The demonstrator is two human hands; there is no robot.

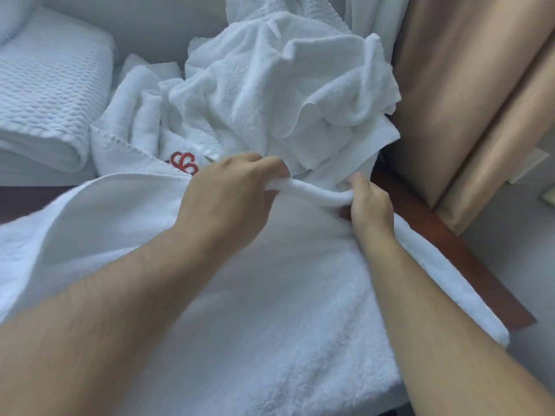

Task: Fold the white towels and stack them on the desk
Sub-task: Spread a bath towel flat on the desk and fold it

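Both hands, left hand (pixel 231 190) and right hand (pixel 371 202), pinch the far edge of a large white terry towel (pixel 270 295) spread over the near dark wooden desk (pixel 444 241) (crumpled white towels (pixel 270 94) heaped beyond).

Dark wooden desk under white linen

We see the desk (pixel 444 235) bare only along its right edge and at the far left; on it lie 1 spread towel (pixel 270 295) in front, a crumpled towel pile (pixel 270 94) behind, and a folded waffle-weave stack (pixel 45 100) at left.
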